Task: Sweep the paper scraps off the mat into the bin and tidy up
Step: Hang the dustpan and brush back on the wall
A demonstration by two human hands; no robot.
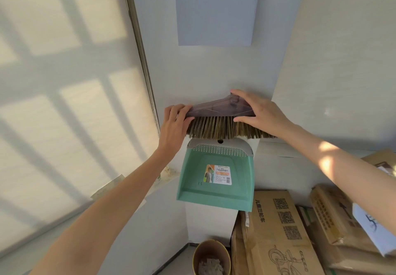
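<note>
A broom head [218,122] with a translucent purple-brown top and tan bristles is pressed against the white wall. My left hand [174,124] grips its left end and my right hand [257,112] holds its right end. Just below it a green dustpan [216,176] with a grey perforated top and a label hangs flat on the wall. On the floor beneath stands a round brown bin [211,257] with paper scraps [211,266] inside. The mat is out of view.
Stacked cardboard boxes [278,232] fill the lower right corner beside the bin. A sheet marked "2 - 6" [216,11] hangs on the wall above. A blind-covered window [64,103] is on the left.
</note>
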